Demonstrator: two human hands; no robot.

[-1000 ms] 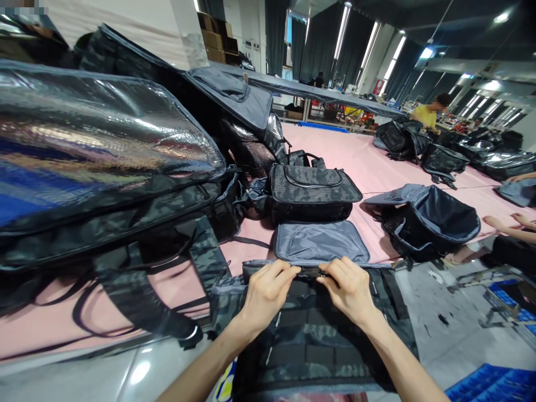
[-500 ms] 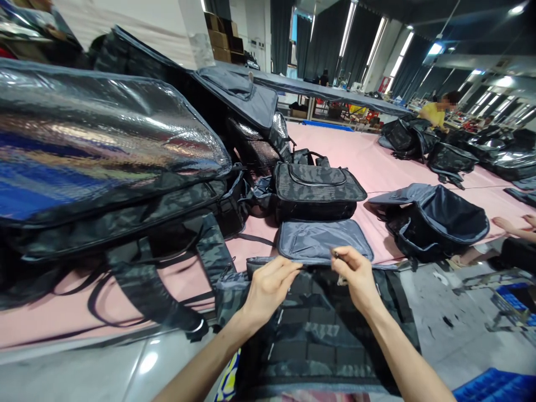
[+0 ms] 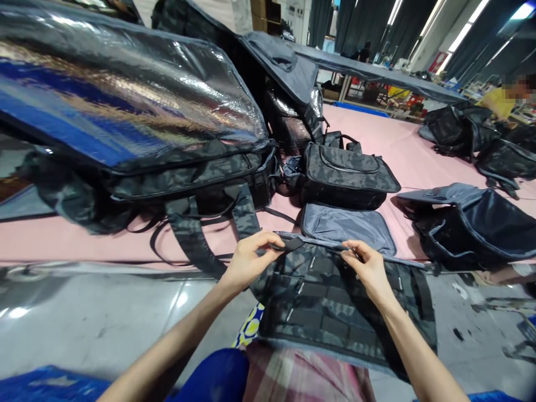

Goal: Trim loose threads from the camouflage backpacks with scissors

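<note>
A dark camouflage bag (image 3: 335, 301) lies over my lap, its grey-lined flap (image 3: 347, 226) opened back onto the pink table (image 3: 385, 153). My left hand (image 3: 247, 262) pinches a black pull tab at the bag's top edge, fingers closed on it. Further right along that same edge, my right hand (image 3: 368, 268) is closed in a pinch on a small dark piece, probably the zipper pull. Both forearms reach in from the bottom of the view.
A large bag with a shiny foil lining (image 3: 125, 106) and dangling straps fills the left. A closed camouflage bag (image 3: 345, 176) sits beyond the flap, and an open one (image 3: 473, 226) lies to the right. More bags and a person in yellow (image 3: 502, 100) are at the far right.
My hands have moved apart along the bag's top edge, the left to the left and the right to the right. The view has tilted down and shifted left.
</note>
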